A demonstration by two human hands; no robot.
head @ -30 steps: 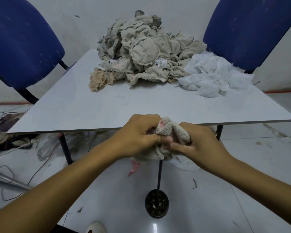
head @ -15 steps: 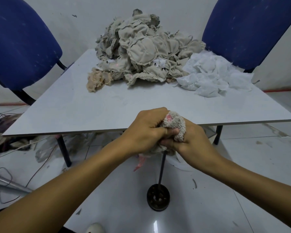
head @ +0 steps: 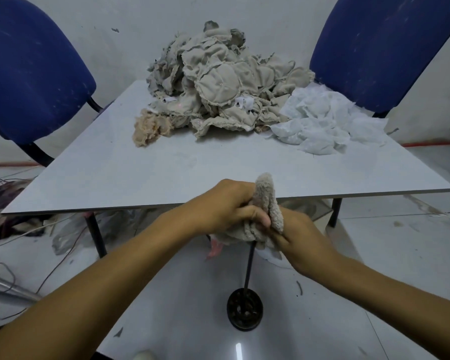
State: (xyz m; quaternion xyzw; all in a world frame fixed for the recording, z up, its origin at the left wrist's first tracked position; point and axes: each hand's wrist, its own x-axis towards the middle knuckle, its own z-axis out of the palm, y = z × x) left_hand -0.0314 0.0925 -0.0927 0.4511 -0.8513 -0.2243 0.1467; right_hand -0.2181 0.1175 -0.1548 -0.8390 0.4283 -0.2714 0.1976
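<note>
My left grip (head: 226,207) and right grip (head: 305,239) both clench the fuzzy beige cloth (head: 266,194) at six o'clock of the counter (head: 166,175).

Your left hand (head: 226,206) and right hand (head: 304,240) meet at centre frame, cloth (head: 266,203) between them, before the table (head: 140,183) edge. Upper centre on the table lies a pile (head: 218,81) — tuft (head: 148,128) left, scraps (head: 322,123) right. Left chair (head: 29,74) and right chair (head: 374,48) flank it; a stand (head: 244,311) sits below your hands.

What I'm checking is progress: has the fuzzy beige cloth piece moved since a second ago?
Yes: the fuzzy beige cloth piece rose, its top now well above the near edge of the white table.
</note>
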